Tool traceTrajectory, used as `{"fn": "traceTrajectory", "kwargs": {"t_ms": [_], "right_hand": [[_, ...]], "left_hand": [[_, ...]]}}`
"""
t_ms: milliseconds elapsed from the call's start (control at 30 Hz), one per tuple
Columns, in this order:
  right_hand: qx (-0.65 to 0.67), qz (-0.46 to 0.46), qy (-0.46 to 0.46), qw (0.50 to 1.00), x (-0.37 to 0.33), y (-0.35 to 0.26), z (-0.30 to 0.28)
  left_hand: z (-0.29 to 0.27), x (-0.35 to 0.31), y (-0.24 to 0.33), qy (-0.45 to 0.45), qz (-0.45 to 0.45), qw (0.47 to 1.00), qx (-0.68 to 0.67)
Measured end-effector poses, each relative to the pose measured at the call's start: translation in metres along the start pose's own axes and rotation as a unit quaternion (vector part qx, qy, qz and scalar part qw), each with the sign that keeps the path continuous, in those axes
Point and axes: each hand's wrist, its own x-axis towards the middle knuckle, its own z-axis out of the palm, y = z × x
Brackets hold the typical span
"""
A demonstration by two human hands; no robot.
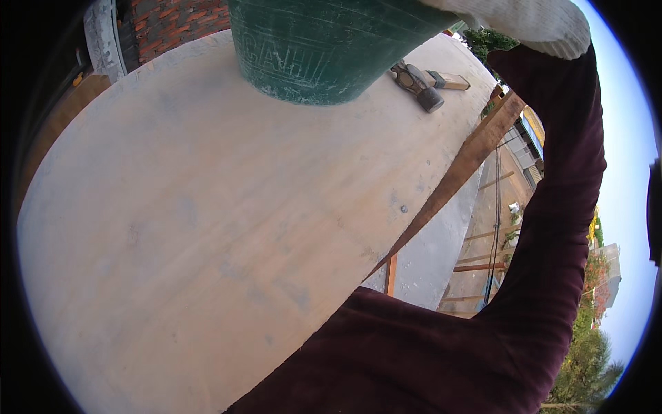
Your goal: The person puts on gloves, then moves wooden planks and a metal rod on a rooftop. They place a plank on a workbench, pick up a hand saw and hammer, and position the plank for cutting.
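Note:
A dark green plastic bucket (310, 55) stands at the far side of a pale, dusty board (207, 207); the upper edge of the view cuts off its rim and contents. My right hand (531, 24), in a white knit glove, reaches along the bucket's upper right side, closed at its rim. Its fingertips are partly out of view. The maroon sleeve (552, 228) of that arm curves up along the right. Just right of the bucket's base lies a hammer (417, 84) with a steel head and a short wooden handle. My left hand is outside the picture.
A wooden beam (476, 145) runs along the board's right edge. Beyond that edge is a drop to lower ground (476, 241) with timber bars and dark cables. Red brickwork (176, 27) stands at the back left. A nail head (404, 208) shows near the right edge.

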Motion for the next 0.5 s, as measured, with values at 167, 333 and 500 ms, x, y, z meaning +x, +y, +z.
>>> {"fn": "traceTrajectory", "kwargs": {"t_ms": [167, 333, 500], "right_hand": [[0.145, 0.114, 0.025, 0.983, 0.017, 0.055, 0.015], [-0.021, 0.111, 0.015, 0.993, 0.035, 0.045, 0.032], [-0.066, 0.084, 0.082, 0.991, 0.034, 0.038, 0.03]], "left_hand": [[-0.006, 0.002, -0.003, -0.009, -0.005, 1.0, -0.009], [-0.01, -0.002, -0.004, -0.012, 0.002, 1.0, -0.012], [-0.007, -0.011, -0.009, 0.006, 0.049, 0.999, 0.0]]}}
